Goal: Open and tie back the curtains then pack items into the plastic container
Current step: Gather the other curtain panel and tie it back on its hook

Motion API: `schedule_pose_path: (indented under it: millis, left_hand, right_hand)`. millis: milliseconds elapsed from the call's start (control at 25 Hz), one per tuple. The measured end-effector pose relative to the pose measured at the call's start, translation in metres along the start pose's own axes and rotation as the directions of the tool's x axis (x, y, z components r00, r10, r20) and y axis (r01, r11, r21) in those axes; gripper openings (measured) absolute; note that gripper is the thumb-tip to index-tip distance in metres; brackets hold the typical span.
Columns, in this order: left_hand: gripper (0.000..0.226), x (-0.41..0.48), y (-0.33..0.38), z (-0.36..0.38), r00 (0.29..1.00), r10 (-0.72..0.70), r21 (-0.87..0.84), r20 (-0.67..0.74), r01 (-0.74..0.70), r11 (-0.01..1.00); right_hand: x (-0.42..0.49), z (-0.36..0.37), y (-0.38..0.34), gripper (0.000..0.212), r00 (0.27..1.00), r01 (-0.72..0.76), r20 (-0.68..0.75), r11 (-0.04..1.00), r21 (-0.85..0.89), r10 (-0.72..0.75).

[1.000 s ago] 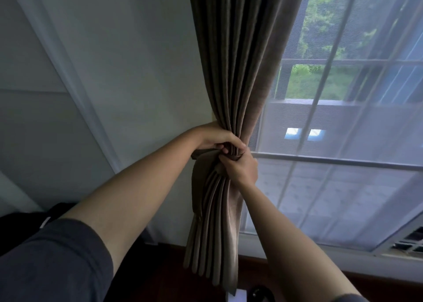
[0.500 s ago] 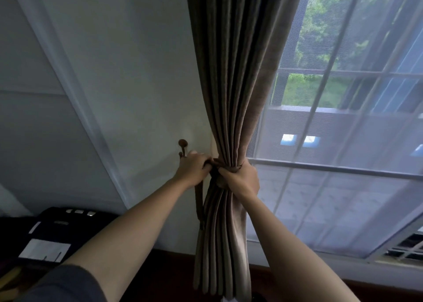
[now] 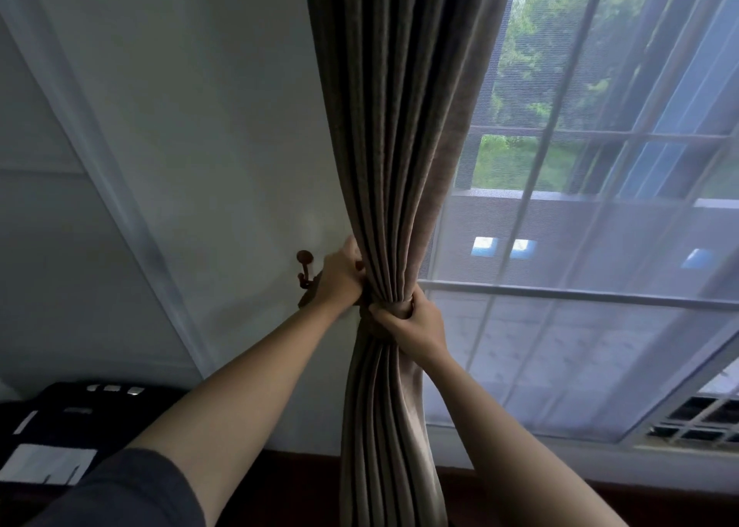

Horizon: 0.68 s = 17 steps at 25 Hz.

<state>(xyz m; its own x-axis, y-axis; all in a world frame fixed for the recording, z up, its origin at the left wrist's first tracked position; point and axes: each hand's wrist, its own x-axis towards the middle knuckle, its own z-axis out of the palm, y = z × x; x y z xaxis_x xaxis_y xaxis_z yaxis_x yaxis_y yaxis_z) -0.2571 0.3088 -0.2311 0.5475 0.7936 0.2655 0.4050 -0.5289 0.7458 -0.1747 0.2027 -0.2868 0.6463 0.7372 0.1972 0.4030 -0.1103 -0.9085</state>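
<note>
Both hands hold the gathered brown curtain (image 3: 400,147) at its waist, beside the window.

The curtain hangs drawn into one tight bunch of pleats between the pale wall (image 3: 200,127) and the sheer-covered window (image 3: 580,346). The right hand (image 3: 412,322) grips the bunch at its narrowest point, its fingers curled round the pleats and the tieback band (image 3: 394,307) wrapped there. The left hand (image 3: 340,278) sits at the curtain's left edge, just beside the brown wall hook (image 3: 304,262). Its fingers are curled and seem to pinch the band's end, though the hand hides most of it. A black object with white labels (image 3: 60,426) lies at lower left.
</note>
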Motion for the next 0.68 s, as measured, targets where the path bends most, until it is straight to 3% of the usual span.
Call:
schedule_pose_path:
  millis: [80,160,240,320,400,480,560,680]
  left_hand:
    - [0.02,-0.005,0.002,0.004,0.997,-0.062,-0.221,0.046,0.07,0.973]
    - [0.023,-0.007,-0.004,0.002,0.973,-0.122,-0.349,0.196,0.185,0.919]
    - [0.037,-0.009,-0.014,-0.002,0.923,-0.039,-0.338,0.384,0.18,0.924]
    - [0.044,-0.014,-0.018,-0.006,0.843,0.076,-0.169,0.532,0.018,0.985]
    - [0.054,-0.016,-0.022,-0.003,0.821,0.087,-0.094,0.564,-0.04,0.995]
    - [0.065,-0.016,-0.025,0.006,0.853,0.089,-0.167,0.514,-0.002,0.986]
    - [0.059,-0.016,-0.023,0.01,0.866,0.06,-0.243,0.496,0.072,0.967]
    - [0.048,-0.011,-0.023,0.01,0.842,0.037,-0.268,0.538,0.129,0.955]
  right_hand:
    - [-0.001,-0.001,0.004,0.034,1.0,0.006,0.028,0.999,0.038,-0.007]
    - [-0.002,-0.007,0.006,0.048,0.997,-0.005,0.073,0.998,0.057,0.0]
    - [0.001,-0.017,0.008,0.058,0.988,-0.036,0.154,0.998,0.058,0.026]
    - [0.006,-0.03,0.009,0.05,0.958,-0.082,0.284,0.988,0.127,0.043]
    - [0.014,-0.04,0.013,0.045,0.936,-0.077,0.351,0.988,0.135,0.025]
    - [0.021,-0.047,0.014,0.036,0.942,0.021,0.334,1.0,-0.012,-0.016]
    - [0.024,-0.05,0.009,0.034,0.947,0.151,0.308,0.972,-0.18,-0.09]
    - [0.029,-0.054,0.004,0.049,0.916,0.225,0.366,0.966,-0.125,-0.166]
